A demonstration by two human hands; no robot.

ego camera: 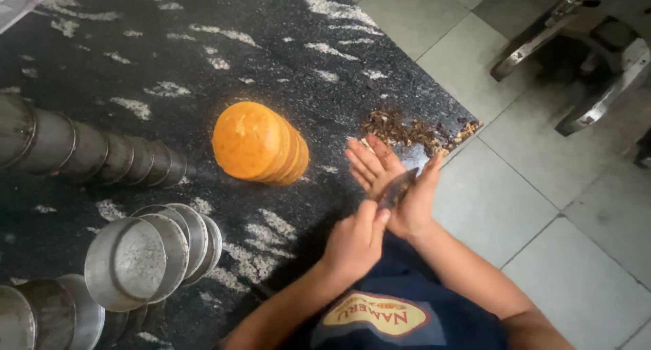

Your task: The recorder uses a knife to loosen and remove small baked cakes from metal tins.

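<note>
My left hand (pixel 354 243) is closed around the handle of a small knife (pixel 397 188). The dark blade points up and lies across the palm of my right hand (pixel 393 180), which is held flat with its fingers stretched out. Both hands hover over the near right corner of a black speckled stone counter (pixel 285 58). A stack of round orange cakes (pixel 259 144) lies on its side on the counter, just left of my hands. A pile of brown crumbs (pixel 415 129) sits at the counter's edge, just beyond my right hand.
Nested round metal tins lie in rows on the left: one long stack (pixel 88 150) and a nearer stack (pixel 146 255), with more at the bottom left corner (pixel 47 316). Grey tiled floor (pixel 563 187) lies to the right, with metal machine legs (pixel 597 58) at top right.
</note>
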